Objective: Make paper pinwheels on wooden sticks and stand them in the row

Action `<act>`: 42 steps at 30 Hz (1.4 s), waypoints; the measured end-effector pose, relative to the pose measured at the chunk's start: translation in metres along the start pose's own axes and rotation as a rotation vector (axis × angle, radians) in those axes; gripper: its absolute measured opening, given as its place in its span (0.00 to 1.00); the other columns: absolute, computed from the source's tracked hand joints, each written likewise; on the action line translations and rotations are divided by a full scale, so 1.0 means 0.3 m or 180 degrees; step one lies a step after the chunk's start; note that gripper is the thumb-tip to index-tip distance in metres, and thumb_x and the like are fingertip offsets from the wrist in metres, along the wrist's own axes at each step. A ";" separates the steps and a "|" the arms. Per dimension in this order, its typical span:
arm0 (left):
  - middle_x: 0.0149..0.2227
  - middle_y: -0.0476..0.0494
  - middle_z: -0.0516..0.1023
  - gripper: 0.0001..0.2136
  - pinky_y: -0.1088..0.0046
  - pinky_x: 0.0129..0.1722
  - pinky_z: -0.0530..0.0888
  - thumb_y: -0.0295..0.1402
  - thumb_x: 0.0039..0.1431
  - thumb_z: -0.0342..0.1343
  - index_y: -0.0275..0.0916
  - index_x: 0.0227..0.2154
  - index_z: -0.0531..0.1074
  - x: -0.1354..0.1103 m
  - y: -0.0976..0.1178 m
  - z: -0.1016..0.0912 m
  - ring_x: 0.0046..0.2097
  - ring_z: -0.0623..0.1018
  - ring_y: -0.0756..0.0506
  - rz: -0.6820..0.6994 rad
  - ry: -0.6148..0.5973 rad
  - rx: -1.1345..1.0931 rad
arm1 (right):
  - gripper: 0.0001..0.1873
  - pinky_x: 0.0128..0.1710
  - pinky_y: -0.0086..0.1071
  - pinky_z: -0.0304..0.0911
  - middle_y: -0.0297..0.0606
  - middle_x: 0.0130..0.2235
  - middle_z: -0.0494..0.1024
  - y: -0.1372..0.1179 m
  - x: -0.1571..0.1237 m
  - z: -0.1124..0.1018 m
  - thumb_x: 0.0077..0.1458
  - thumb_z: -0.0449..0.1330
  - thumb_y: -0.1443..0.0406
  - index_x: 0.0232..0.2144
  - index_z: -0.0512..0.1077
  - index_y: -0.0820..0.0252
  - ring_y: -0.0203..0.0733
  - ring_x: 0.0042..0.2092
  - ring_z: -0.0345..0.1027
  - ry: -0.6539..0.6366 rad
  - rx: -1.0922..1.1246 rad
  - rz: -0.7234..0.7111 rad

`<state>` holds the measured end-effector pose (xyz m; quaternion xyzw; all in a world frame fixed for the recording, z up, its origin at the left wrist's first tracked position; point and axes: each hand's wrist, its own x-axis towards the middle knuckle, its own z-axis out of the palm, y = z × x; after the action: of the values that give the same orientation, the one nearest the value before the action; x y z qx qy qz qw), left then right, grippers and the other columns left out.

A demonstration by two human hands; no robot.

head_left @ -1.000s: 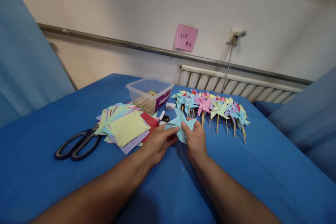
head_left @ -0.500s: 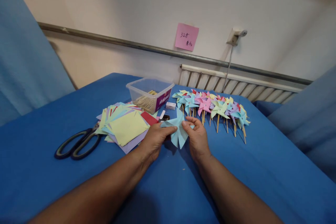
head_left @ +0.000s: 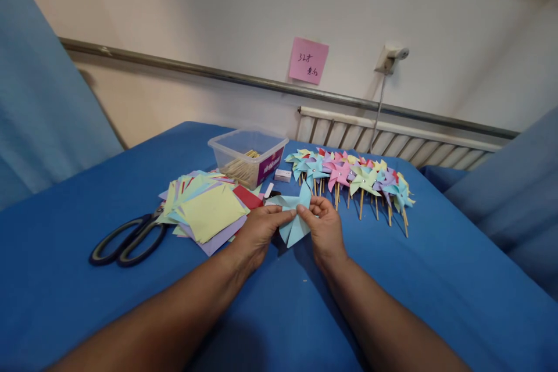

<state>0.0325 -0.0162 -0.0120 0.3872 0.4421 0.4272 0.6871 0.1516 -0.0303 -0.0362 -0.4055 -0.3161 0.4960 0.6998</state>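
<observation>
My left hand [head_left: 258,230] and my right hand [head_left: 324,230] both pinch a light blue paper pinwheel [head_left: 294,218] just above the blue table [head_left: 87,197], its flaps folded toward the middle. Left of my left hand lies a fanned stack of coloured paper squares [head_left: 208,210]. Beyond my right hand lies a row of finished pinwheels on wooden sticks [head_left: 353,177].
Black-handled scissors [head_left: 127,239] lie at the left of the stack. A clear plastic box [head_left: 247,157] with wooden sticks stands behind it, with a small white box [head_left: 283,175] beside it. A pink note [head_left: 308,61] hangs on the wall above a radiator [head_left: 392,139].
The pinwheel's flaps have been folded further inward, so the paper looks smaller and more bunched. Both hands stayed in nearly the same spot.
</observation>
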 end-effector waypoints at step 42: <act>0.22 0.43 0.76 0.08 0.72 0.26 0.69 0.31 0.40 0.66 0.32 0.21 0.74 0.000 0.028 -0.025 0.25 0.74 0.48 -0.0140 0.0012 -0.0385 | 0.08 0.53 0.39 0.54 0.41 0.46 0.72 -0.030 -0.008 -0.032 0.48 0.63 0.63 0.21 0.71 0.58 0.45 0.51 0.65 -0.0287 -0.1914 -0.1392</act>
<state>0.0236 -0.0121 -0.0067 0.3343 0.4252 0.4387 0.7177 0.1628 -0.0365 -0.0329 -0.4935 -0.5573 0.2372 0.6242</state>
